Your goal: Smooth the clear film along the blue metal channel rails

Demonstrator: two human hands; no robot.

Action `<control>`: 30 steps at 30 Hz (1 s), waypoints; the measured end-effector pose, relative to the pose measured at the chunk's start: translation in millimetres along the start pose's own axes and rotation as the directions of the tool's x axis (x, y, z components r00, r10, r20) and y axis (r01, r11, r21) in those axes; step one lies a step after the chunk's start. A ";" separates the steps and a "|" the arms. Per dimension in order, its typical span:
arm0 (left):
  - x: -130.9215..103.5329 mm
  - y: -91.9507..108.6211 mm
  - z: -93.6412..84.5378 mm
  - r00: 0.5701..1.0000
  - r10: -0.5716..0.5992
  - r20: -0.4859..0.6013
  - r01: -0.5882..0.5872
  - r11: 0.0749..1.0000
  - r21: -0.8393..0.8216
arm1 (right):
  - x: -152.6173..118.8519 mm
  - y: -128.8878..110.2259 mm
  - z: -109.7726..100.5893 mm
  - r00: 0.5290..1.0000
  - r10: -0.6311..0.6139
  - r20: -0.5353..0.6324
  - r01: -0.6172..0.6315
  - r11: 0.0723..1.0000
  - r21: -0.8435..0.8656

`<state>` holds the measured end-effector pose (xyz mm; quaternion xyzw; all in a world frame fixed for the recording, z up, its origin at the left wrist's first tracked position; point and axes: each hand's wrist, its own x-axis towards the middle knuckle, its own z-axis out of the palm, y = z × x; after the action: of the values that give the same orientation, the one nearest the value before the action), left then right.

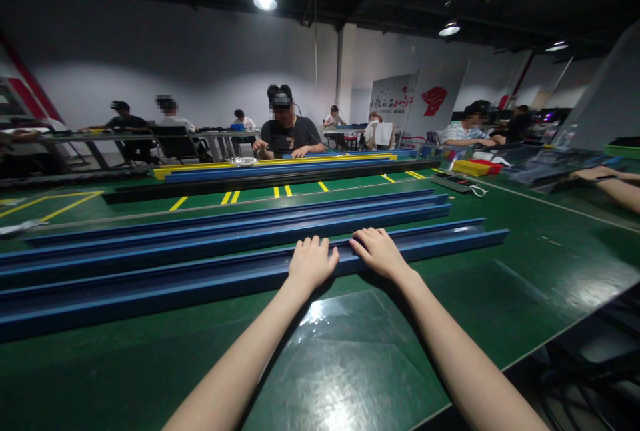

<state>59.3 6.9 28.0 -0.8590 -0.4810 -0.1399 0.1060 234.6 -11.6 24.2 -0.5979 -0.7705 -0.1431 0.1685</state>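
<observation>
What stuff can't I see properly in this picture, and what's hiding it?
In the head view:
- The nearest blue channel's left end: cut off by the left edge.
- The bits of channel under the left hand and right hand: the hands cover them.
- Whoever owns the far-right arm: cut off by the right edge.
- Small writing on the white panel: too small.

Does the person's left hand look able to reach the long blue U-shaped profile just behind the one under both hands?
Probably yes: the left hand rests on the nearest blue profile, and nothing visible blocks the way to the profile behind it.
</observation>
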 end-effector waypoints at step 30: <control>-0.9 -0.4 -0.7 1.000 -0.003 0.017 0.004 1.000 -0.026 | 0.1 -1.3 -1.9 1.000 0.008 0.011 -0.008 1.000 -0.008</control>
<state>58.5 6.2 28.4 -0.8606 -0.4814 -0.1393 0.0905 233.5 -12.7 26.0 -0.6024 -0.7685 -0.1422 0.1624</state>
